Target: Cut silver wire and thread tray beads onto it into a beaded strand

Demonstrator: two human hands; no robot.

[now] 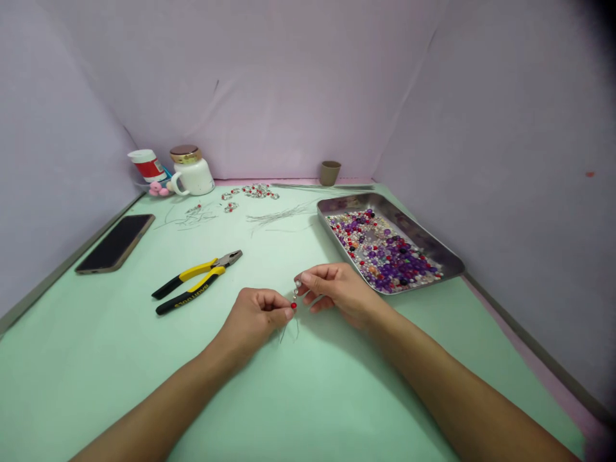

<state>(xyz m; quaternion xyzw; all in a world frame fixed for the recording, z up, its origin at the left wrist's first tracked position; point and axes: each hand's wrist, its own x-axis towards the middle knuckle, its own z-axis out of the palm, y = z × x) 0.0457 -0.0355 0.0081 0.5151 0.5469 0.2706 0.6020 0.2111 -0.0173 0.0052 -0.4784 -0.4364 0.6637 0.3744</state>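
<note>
My left hand (257, 317) and my right hand (337, 292) meet over the middle of the green table (144, 359). Between their fingertips they pinch a thin wire with beads (294, 300), a red bead below a pale one, with the wire ends hanging down. Black and yellow pliers (195, 281) lie just left of my left hand. A metal tray (433, 247) full of purple, red and pale beads sits right of my right hand.
A dark phone (115, 242) lies at the left edge. At the back stand a white jar with a gold lid (191, 170), a red and white container (147, 165) and a small brown cup (330, 172). Loose wires (276, 217) and finished beaded pieces (257, 190) lie near the back.
</note>
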